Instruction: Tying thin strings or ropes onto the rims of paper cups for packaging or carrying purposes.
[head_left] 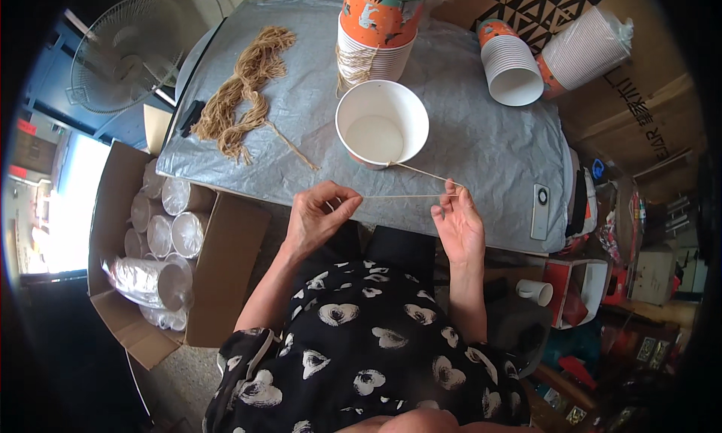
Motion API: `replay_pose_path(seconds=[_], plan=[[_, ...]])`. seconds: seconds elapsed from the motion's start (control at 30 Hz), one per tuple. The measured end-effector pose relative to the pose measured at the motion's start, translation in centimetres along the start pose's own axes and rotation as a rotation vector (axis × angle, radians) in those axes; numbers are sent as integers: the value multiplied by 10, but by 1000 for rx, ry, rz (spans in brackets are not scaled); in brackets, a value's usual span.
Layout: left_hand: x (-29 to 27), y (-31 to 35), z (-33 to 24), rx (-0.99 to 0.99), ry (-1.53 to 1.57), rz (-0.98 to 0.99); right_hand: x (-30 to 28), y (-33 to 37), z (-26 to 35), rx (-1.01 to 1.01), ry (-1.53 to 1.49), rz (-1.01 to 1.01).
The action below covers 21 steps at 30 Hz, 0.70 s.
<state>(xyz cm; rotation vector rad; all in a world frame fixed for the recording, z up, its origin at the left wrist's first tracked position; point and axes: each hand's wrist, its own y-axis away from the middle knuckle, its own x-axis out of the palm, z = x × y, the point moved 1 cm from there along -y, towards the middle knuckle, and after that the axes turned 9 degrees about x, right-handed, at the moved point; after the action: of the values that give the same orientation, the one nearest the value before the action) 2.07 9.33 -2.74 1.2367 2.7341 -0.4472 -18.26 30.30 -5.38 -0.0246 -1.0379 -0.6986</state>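
A white paper tub [395, 110] stands upright on the table near its front edge, mouth facing up. Thin tan twine [402, 197] comes off the tub's near rim, runs to my right hand [462, 226] and turns back to my left hand [320, 213]. My left hand is closed, pinching the twine's end between thumb and fingertips. The right one has the twine caught at its fingertips, its other fingers loosely bent. Between the two hands the twine is taut. A bundle of cut tan twine [237, 95] lies to the left, one strand trailing toward the tub.
Behind the tub rises a stack of orange-patterned tubs [380, 23], with twine hanging on it. Two more stacks lie at the right, one a nested white stack [513, 68]. A phone [540, 211] rests near the right edge. An open carton [214, 271] of wrapped tubs stands left.
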Motion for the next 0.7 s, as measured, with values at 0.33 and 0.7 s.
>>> replay_pose_path(seconds=[0.33, 0.7], plan=[[-5, 10, -27, 47, -170, -167, -10, -16, 7, 137, -157, 83], [45, 12, -79, 168, -364, -36, 67, 1, -6, 58, 995, 369]])
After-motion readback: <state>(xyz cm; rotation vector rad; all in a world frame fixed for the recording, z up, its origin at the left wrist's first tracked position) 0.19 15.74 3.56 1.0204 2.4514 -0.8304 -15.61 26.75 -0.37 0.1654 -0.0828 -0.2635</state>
